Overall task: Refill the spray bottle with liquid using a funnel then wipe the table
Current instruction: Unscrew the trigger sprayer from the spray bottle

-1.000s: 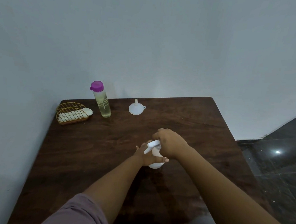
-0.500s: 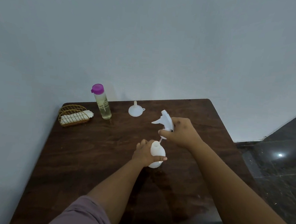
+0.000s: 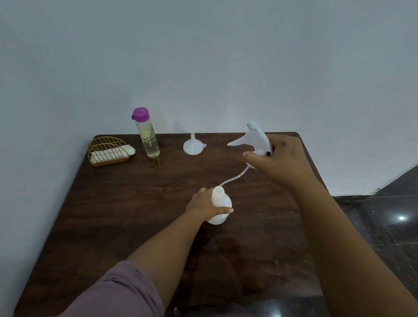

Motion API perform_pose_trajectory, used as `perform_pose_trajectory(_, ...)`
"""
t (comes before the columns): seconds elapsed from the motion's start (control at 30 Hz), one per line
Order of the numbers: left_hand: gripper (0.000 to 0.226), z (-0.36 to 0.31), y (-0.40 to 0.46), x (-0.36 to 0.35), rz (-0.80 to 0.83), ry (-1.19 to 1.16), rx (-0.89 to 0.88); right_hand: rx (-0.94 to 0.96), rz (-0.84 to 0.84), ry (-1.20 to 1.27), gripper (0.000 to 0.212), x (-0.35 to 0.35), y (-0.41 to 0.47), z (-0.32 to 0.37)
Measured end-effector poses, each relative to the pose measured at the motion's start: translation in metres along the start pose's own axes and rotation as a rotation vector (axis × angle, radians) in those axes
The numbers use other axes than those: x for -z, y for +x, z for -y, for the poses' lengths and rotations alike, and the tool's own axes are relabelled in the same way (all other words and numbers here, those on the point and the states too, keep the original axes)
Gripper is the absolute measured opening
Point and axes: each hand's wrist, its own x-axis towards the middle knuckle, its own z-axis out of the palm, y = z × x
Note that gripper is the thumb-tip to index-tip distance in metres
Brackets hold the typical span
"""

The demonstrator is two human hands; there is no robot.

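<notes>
— Two hands at work?
— Yes. The left hand (image 3: 204, 203) is wrapped round the white spray bottle (image 3: 221, 205), which stands on the dark wooden table (image 3: 116, 216) near its middle. The right hand (image 3: 280, 159) grips the spray head (image 3: 255, 139), lifted up and to the right, its thin tube (image 3: 233, 178) trailing down to the open neck.
— And the rest?
— The funnel (image 3: 193, 145) sits upside down near the far edge. Left of it stand the purple-capped bottle (image 3: 146, 132) of yellowish liquid and a wire basket (image 3: 108, 151) with a folded cloth (image 3: 111, 153).

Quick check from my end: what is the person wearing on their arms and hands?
Both hands are bare: no gloves, rings or watch show on the left hand or the right hand. A mauve short sleeve covers the left upper arm; both forearms are uncovered.
</notes>
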Motion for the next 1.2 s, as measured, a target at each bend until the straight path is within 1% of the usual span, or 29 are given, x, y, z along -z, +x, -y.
perform_pose_trajectory(0.07, 0.092, -0.001, 0.001, 0.0, 0.013, -0.013, 0.011, 0.041, -0.008, -0.019, 0.031, 0.007, -0.002, 0.002)
perform_pose_trajectory(0.2, 0.093, -0.002, 0.004, -0.002, 0.014, -0.028, 0.028, 0.157, -0.08, -0.012, 0.032, 0.013, -0.01, 0.001)
perform_pose_trajectory(0.33, 0.095, -0.001, 0.003, -0.006, -0.011, -0.033, 0.045, 0.242, -0.128, 0.029, 0.043, 0.017, -0.015, -0.002)
perform_pose_trajectory(0.37, 0.095, -0.001, 0.003, -0.007, -0.018, -0.04, 0.05, 0.258, -0.136, 0.031, 0.042, 0.019, -0.016, -0.003)
perform_pose_trajectory(0.47, 0.096, -0.001, 0.003, -0.009, -0.028, -0.064, 0.063, 0.31, -0.168, 0.018, 0.031, 0.026, -0.019, -0.007)
perform_pose_trajectory(0.6, 0.095, -0.003, 0.003, -0.009, -0.027, -0.058, 0.07, 0.361, -0.193, 0.009, 0.042, 0.035, -0.019, -0.009)
perform_pose_trajectory(0.67, 0.095, -0.004, 0.003, -0.009, -0.037, -0.055, 0.071, 0.378, -0.206, 0.003, 0.041, 0.036, -0.019, -0.012)
perform_pose_trajectory(0.73, 0.094, -0.004, 0.001, -0.009, -0.054, -0.048, 0.067, 0.372, -0.218, -0.008, 0.033, 0.036, -0.02, -0.016)
perform_pose_trajectory(0.83, 0.091, -0.005, 0.0, -0.008, -0.074, -0.056, 0.066, 0.328, -0.231, -0.021, 0.03, 0.036, -0.02, -0.02)
perform_pose_trajectory(1.03, 0.083, -0.003, -0.005, -0.004, -0.128, -0.168, 0.034, 0.273, -0.262, 0.011, 0.033, 0.035, -0.018, -0.028)
perform_pose_trajectory(1.13, 0.088, 0.001, -0.008, -0.006, -0.153, -0.224, 0.003, 0.253, -0.289, 0.063, 0.033, 0.035, -0.02, -0.028)
perform_pose_trajectory(1.2, 0.086, 0.003, -0.011, -0.007, -0.192, -0.229, -0.006, 0.229, -0.314, 0.115, 0.034, 0.037, -0.021, -0.029)
